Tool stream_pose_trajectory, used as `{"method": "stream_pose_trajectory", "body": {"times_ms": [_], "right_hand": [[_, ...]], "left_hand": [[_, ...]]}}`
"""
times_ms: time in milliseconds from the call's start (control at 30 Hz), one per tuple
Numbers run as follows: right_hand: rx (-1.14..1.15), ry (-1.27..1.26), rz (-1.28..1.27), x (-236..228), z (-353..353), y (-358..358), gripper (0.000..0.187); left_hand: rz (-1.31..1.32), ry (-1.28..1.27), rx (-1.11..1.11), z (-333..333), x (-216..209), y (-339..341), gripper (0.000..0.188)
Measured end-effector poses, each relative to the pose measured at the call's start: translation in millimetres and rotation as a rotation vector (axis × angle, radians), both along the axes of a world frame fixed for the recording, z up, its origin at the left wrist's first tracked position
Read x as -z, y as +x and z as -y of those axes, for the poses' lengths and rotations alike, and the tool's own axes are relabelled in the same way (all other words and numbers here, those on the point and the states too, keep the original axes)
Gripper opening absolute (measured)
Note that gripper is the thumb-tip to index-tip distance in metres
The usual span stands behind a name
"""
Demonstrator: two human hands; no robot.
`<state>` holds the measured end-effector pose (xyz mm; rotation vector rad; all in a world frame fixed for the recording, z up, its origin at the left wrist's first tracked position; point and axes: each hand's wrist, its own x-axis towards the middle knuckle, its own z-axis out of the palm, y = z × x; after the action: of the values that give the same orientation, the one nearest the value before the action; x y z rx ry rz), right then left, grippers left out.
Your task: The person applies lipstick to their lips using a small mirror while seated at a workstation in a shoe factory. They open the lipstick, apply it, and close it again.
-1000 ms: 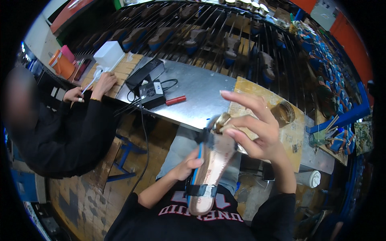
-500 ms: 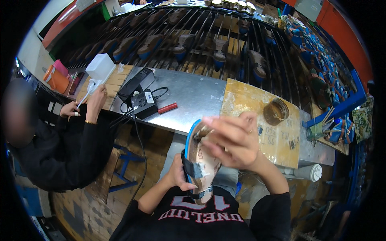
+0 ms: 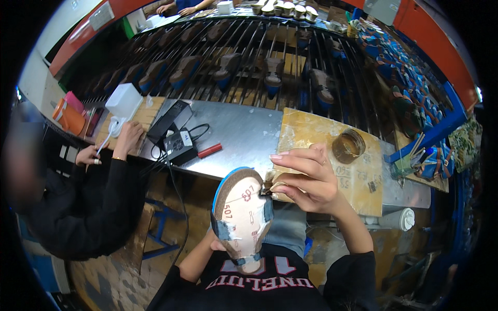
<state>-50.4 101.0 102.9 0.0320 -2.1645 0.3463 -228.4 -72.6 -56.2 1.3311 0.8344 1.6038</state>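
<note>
An unfinished sandal (image 3: pixel 244 207) is held up in front of my chest, its pale underside toward me. Blue trim and a brown rim edge it, and dark strap ends are folded over with whitish smears. My left hand (image 3: pixel 218 245), mostly hidden behind the sandal, grips it from the left. At the sandal's right edge, the fingertips of my right hand (image 3: pixel 314 179) pinch a small beige scrap (image 3: pixel 278 183) against a dark strap end; what the scrap is made of cannot be made out.
A jar of brown liquid (image 3: pixel 348 146) stands on a stained yellow board (image 3: pixel 306 129). Left of it are a red stick (image 3: pixel 210 151) and a black box with cables (image 3: pixel 180 146). Beyond runs a rack of rods (image 3: pixel 249 52) carrying sandals. A co-worker (image 3: pixel 78 202) sits at left.
The sandal has turned so its underside faces me more fully, and it has shifted left. My right hand has drawn back from over it to its right edge.
</note>
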Motion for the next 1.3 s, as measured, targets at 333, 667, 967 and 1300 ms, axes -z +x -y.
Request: {"method": "stream_pose_trajectory", "body": {"times_ms": [333, 667, 967, 1300], "right_hand": [[0.416, 0.059, 0.175, 20.4, -47.3, 0.6, 0.014], [0.227, -0.429, 0.525, 38.6, -10.0, 73.6, 0.084], [-0.144, -1.831, -0.471, 16.8, -18.6, 110.3, 0.057], [1.229, -0.859, -0.146, 67.8, -309.9, 138.2, 0.045]], "left_hand": [[0.193, -0.143, -0.182, -10.3, -21.7, 7.1, 0.115], [0.674, -0.072, -0.624, -34.9, -48.8, 26.7, 0.126], [-0.021, 0.1, 0.092, -81.7, -82.8, 74.4, 0.137], [-0.239, -0.08, -0.393, -28.3, -59.0, -2.7, 0.036]]}}
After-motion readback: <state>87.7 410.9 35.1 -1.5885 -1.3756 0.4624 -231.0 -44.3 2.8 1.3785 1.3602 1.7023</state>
